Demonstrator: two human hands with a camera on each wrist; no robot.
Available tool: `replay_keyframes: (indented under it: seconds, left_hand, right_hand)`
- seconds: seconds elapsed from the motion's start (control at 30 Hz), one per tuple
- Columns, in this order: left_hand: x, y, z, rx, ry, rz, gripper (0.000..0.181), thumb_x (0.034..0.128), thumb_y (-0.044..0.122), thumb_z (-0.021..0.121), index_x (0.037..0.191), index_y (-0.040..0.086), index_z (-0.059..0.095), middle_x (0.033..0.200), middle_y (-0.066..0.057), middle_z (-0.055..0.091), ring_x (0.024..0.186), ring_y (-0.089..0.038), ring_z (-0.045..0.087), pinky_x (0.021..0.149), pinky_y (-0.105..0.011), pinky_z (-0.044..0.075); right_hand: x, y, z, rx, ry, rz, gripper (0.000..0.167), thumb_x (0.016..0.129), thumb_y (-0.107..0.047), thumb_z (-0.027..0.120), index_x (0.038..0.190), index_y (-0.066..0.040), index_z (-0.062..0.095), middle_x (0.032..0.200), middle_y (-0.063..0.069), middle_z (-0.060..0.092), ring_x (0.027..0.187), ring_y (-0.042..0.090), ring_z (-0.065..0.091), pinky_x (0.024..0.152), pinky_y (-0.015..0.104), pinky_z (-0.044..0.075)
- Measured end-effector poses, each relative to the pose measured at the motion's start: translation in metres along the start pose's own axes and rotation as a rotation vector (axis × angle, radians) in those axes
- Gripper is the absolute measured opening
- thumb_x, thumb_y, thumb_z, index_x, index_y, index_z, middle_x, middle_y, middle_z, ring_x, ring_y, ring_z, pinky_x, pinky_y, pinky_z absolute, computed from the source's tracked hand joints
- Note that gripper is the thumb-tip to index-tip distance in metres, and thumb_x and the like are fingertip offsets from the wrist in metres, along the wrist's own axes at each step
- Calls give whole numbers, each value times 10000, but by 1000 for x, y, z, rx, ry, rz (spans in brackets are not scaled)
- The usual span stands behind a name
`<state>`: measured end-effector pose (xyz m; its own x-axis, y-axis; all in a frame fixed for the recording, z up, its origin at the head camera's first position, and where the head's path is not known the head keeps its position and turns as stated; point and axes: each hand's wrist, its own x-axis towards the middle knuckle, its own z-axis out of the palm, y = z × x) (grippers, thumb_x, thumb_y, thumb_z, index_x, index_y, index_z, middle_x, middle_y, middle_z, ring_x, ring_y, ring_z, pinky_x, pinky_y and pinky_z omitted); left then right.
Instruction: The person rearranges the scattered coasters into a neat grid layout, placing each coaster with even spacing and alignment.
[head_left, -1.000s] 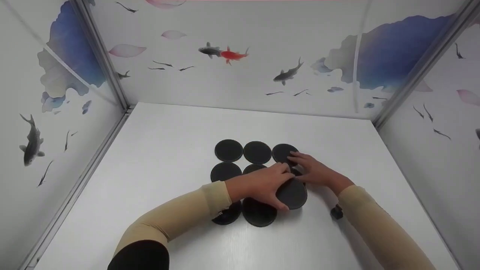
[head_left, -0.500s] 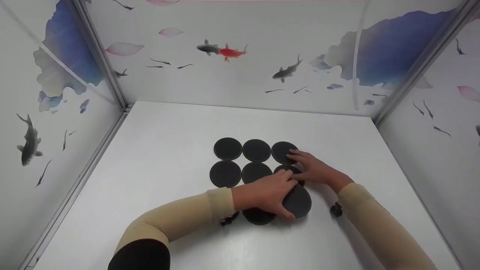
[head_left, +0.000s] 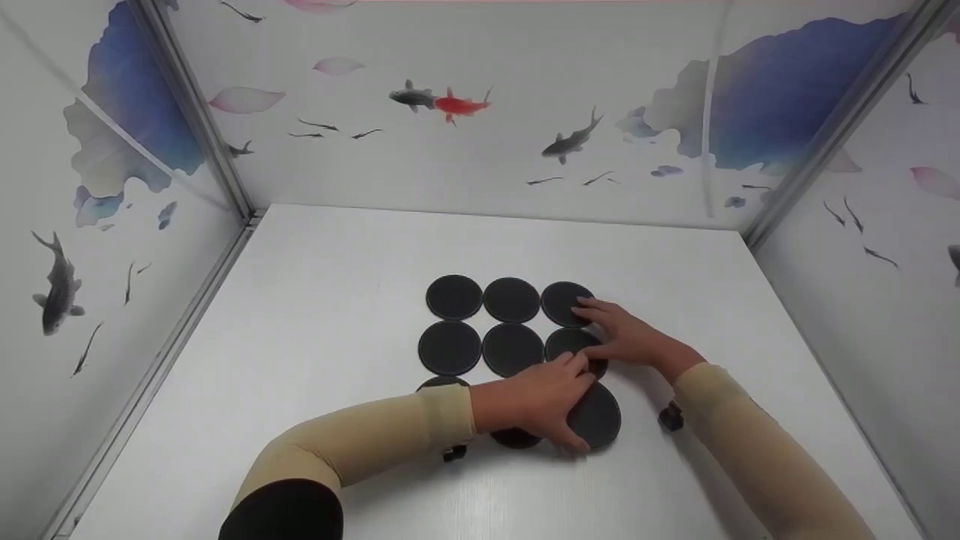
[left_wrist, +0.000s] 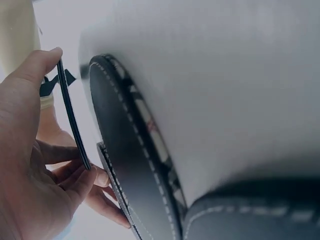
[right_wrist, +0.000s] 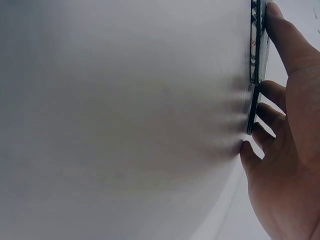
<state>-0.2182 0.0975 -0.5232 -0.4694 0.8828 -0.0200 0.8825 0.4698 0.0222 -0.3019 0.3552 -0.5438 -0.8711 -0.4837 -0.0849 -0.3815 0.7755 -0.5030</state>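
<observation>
My left hand [head_left: 541,399] pinches a round black coaster [head_left: 598,418] by its edges at the near right corner of a grid of coasters. In the left wrist view this coaster [left_wrist: 71,117] appears edge-on between thumb and fingertips; whether it touches the table I cannot tell. My right hand [head_left: 634,335] rests its fingertips on the far right coaster [head_left: 561,303], its thumb on the middle right coaster [head_left: 564,342]. The right wrist view shows those fingers [right_wrist: 270,116] spread along the coasters' edges. White stitching and a patterned side show on a nearby coaster [left_wrist: 127,135].
More black coasters lie close together in rows, such as the far left one [head_left: 454,298] and the centre one [head_left: 513,349]. My left forearm partly hides the near row. White table [head_left: 330,300] surrounds them, with printed wall panels [head_left: 480,165] at the back and sides.
My left hand has brought its coaster nearer to me and lower, in line with the near row. More of the middle row shows. My right hand has stayed almost still.
</observation>
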Motion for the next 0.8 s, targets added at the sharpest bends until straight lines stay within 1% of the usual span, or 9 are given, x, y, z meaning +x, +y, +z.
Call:
replay_keyframes:
  seconds: [0.2,0.47,0.53,0.67,0.8]
  left_hand:
    - [2,2,5,29,6,17,1140,825,887,724,1580,51,550,1559,-100,465,1361,-216,492,1028,-274,567]
    - [4,5,12,75,7,25,1133,833,914,683,1576,69,557,1483,-67,487,1312,-196,503,965,-274,594]
    - [5,5,13,77,10,23,1127,832,911,688,1570,69,561,1475,-67,489,1303,-198,505,968,-284,595]
    - [5,5,13,85,10,12,1108,836,904,688,1561,75,567,1470,-64,490,1291,-193,507,1004,-285,579]
    - [5,6,12,109,-10,8,1100,852,909,665,1570,82,562,1472,-64,499,1292,-190,505,1035,-272,557]
  right_hand:
    - [2,2,0,-16,-5,-1,886,976,-473,849,1694,-127,462,1799,150,295,1654,448,232,1296,654,273]
    - [3,1,-1,-43,-24,7,937,965,-533,850,1708,-139,438,1807,138,277,1659,435,224,1300,643,274]
    - [3,0,-2,-42,-24,18,937,964,-536,850,1711,-151,437,1810,127,275,1663,425,220,1304,635,271]
    - [2,-2,-2,-36,-13,10,925,968,-529,848,1704,-138,446,1803,141,290,1657,442,229,1299,649,271]
    - [1,-2,-1,-19,-9,-5,922,968,-514,853,1695,-110,455,1798,155,296,1652,461,231,1292,671,267]
